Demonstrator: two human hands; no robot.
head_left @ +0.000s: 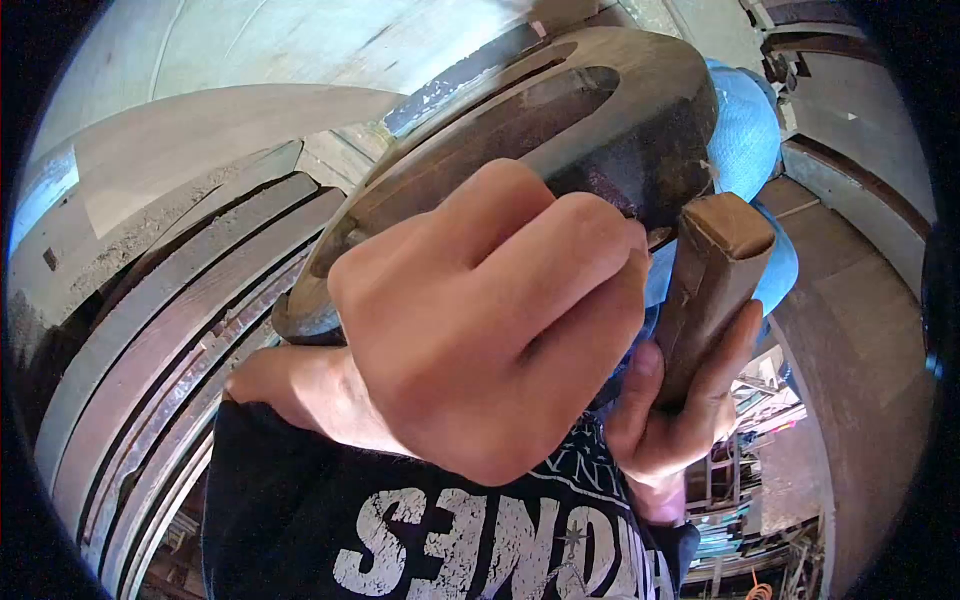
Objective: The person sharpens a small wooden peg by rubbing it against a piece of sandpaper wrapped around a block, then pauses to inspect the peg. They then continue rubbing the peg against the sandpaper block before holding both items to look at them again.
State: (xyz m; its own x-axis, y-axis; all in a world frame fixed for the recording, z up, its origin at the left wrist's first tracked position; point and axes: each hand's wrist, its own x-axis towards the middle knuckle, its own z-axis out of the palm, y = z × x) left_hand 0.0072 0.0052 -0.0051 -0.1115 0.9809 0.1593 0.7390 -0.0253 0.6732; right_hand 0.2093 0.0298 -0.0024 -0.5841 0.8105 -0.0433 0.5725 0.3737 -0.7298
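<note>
My left hand (500,310) is a closed fist, knuckles toward the camera, in the middle of the view. It sits in front of a dark brown wooden piece (670,90) with long rounded slots. Whatever is inside the fist is hidden. On the right, my right hand (690,410) grips a squared brown wooden bar (715,270) between thumb and fingers. The bar stands up out of that hand, its worn square end upward. A small gap separates it from the fist. The lower side of the slotted piece is covered by my left hand.
Light blue fabric (745,130) shows behind the slotted piece. Long wooden boards (150,370) lie stacked at the left, and a broad pale panel (270,45) spans the top. Several thin strips (725,540) are piled at the lower right, near a small orange coil (759,587).
</note>
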